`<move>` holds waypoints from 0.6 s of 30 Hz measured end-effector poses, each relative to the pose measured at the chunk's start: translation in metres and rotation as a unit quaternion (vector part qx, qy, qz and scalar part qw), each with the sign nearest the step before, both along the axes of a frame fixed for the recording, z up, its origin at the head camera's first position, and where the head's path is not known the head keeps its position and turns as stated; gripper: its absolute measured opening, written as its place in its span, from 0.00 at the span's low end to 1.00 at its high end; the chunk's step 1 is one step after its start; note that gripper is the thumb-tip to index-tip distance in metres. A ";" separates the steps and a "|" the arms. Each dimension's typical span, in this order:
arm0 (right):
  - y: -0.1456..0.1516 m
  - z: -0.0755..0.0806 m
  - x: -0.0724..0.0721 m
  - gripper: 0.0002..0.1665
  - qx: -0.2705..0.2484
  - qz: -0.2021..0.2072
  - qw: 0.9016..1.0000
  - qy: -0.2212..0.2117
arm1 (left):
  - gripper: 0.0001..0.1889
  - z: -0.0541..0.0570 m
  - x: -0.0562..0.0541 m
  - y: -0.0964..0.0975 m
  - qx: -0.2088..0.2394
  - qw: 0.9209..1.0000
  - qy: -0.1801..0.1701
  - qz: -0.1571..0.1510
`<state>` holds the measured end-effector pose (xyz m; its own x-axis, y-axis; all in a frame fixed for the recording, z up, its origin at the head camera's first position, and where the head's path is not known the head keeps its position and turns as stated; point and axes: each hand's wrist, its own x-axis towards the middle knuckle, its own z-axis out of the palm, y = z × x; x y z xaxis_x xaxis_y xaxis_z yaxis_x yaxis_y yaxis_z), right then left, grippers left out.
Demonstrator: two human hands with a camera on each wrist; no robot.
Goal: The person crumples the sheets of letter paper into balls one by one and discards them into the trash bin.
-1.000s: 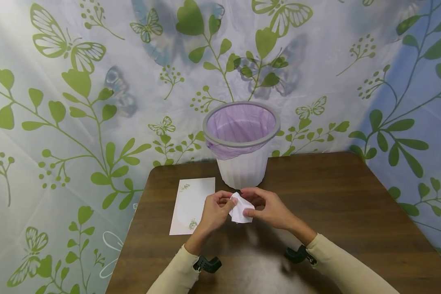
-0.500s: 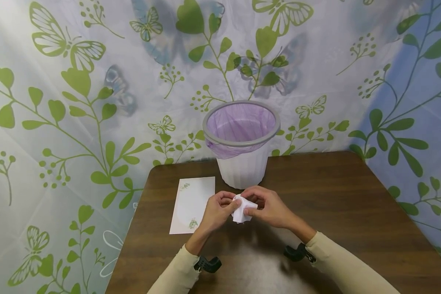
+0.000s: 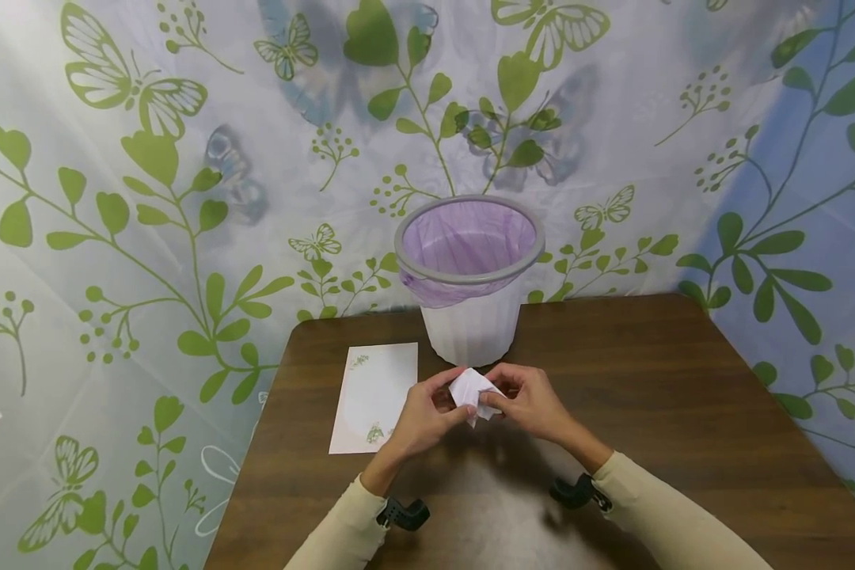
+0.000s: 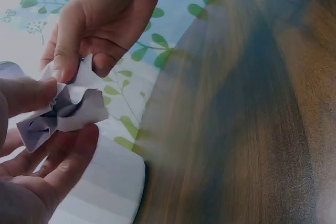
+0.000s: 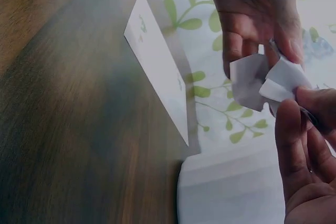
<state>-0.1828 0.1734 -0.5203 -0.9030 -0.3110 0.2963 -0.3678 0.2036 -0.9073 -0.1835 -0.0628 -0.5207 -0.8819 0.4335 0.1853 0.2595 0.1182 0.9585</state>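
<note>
Between my two hands is a small crumpled piece of white paper (image 3: 468, 387), creased and folded in on itself, held above the table in front of the bin. My left hand (image 3: 426, 413) pinches its left side between thumb and fingers. On the other side my right hand (image 3: 534, 402) grips it, the thumb pressed over the near face. In the left wrist view the crumpled paper (image 4: 68, 109) shows uneven folds and pointed corners. The right wrist view shows the same paper (image 5: 270, 80) with a flap standing out; some fingertips are hidden behind it.
A white bin (image 3: 470, 328) with a grey rim and purple liner stands at the table's back edge, just beyond my hands. Left of it a flat sheet of paper (image 3: 378, 396) with green leaf prints lies on the brown wooden table (image 3: 648, 412). A patterned curtain (image 3: 185, 237) hangs behind.
The crumpled paper has turned and shifted slightly right and up between my hands. My left fingers have spread wider and my right hand has moved a little right. Bin and sheet stay put.
</note>
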 end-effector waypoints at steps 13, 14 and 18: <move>-0.001 0.003 0.001 0.23 0.019 -0.023 0.999 0.041 | 0.22 0.005 0.001 0.001 -0.049 0.992 0.097 0.066; -0.001 0.003 0.001 0.25 0.016 -0.012 0.999 0.044 | 0.21 0.004 0.001 0.001 -0.055 0.990 0.107 0.072; -0.003 0.002 0.002 0.24 0.016 0.018 0.998 0.061 | 0.16 0.003 0.000 0.000 -0.069 0.985 0.134 0.083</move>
<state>-0.1809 0.1700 -0.5184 -0.8496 -0.3528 0.3921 -0.4818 0.2166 -0.8491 -0.1836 -0.0629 -0.5180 -0.8706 0.3240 0.3703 0.4667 0.3056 0.8299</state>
